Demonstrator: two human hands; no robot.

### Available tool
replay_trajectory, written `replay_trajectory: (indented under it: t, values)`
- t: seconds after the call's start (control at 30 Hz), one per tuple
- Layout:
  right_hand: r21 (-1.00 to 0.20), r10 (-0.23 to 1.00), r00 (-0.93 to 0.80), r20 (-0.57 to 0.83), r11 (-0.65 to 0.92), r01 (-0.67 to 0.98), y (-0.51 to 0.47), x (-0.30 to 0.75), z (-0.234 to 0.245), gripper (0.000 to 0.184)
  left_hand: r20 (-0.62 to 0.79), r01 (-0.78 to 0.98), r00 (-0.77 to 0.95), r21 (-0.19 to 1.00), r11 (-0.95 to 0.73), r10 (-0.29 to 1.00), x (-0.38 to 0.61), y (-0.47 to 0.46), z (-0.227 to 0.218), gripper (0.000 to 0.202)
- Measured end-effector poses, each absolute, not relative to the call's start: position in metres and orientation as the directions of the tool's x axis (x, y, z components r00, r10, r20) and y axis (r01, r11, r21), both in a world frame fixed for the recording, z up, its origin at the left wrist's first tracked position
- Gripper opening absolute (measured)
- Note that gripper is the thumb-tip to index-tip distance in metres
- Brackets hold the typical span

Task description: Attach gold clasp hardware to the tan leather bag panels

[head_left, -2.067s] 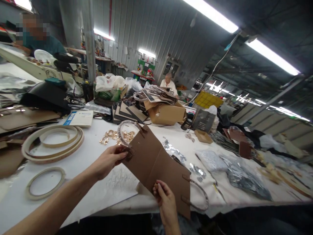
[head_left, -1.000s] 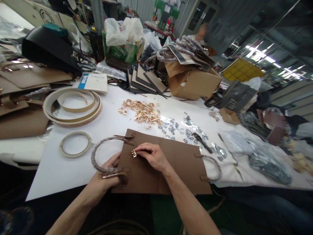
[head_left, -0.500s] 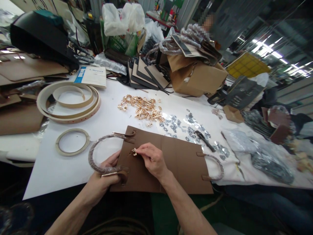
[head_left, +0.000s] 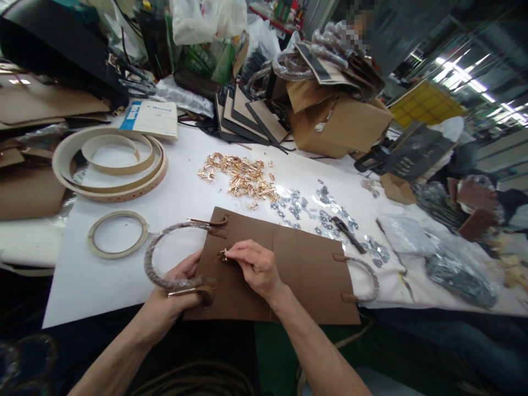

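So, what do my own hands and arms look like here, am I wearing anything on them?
Your left hand and right hand are bare, with no gloves. Both forearms are bare too: no sleeve, watch or bracelet shows. No ring shows on the right hand; some left fingers are hidden, so I can't rule one out there.

Ok so on my feed the brown panel (head_left: 305, 269) was tilted up a couple seconds ago but now lies way flatter, and my right hand (head_left: 258, 269) has moved the gold clip (head_left: 223, 254) between one handle's (head_left: 150, 258) ends.
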State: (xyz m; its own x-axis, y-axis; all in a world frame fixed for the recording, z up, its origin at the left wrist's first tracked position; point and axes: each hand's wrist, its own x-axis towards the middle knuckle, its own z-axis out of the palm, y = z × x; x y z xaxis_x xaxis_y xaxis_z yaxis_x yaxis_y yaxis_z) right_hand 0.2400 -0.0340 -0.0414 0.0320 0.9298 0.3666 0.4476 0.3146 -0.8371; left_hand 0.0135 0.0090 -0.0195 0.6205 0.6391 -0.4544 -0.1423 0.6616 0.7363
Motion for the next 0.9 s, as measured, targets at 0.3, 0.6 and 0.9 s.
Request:
replay_trajectory:
  t: [0.3,0.6,0.9]
  values:
    - [-0.877,0.950,0.116,0.291,0.216,0.429,-0.033,0.232,-0.025,0.019,-0.499,-0.120,0.562,0.740,0.662,0.660,0.015,0.010,-0.021,0.093]
    - [-0.882,0.934,0.196,0.298,0.192,0.430,-0.037,0.226,-0.036,0.018,-0.492,-0.255,0.691,0.521,0.815,0.531,-0.008,0.016,-0.035,0.095]
    - [-0.909,0.932,0.213,0.294,0.204,0.363,-0.041,0.230,-0.035,0.017,-0.635,-0.169,0.616,0.472,0.865,0.467,0.018,0.028,-0.021,0.063]
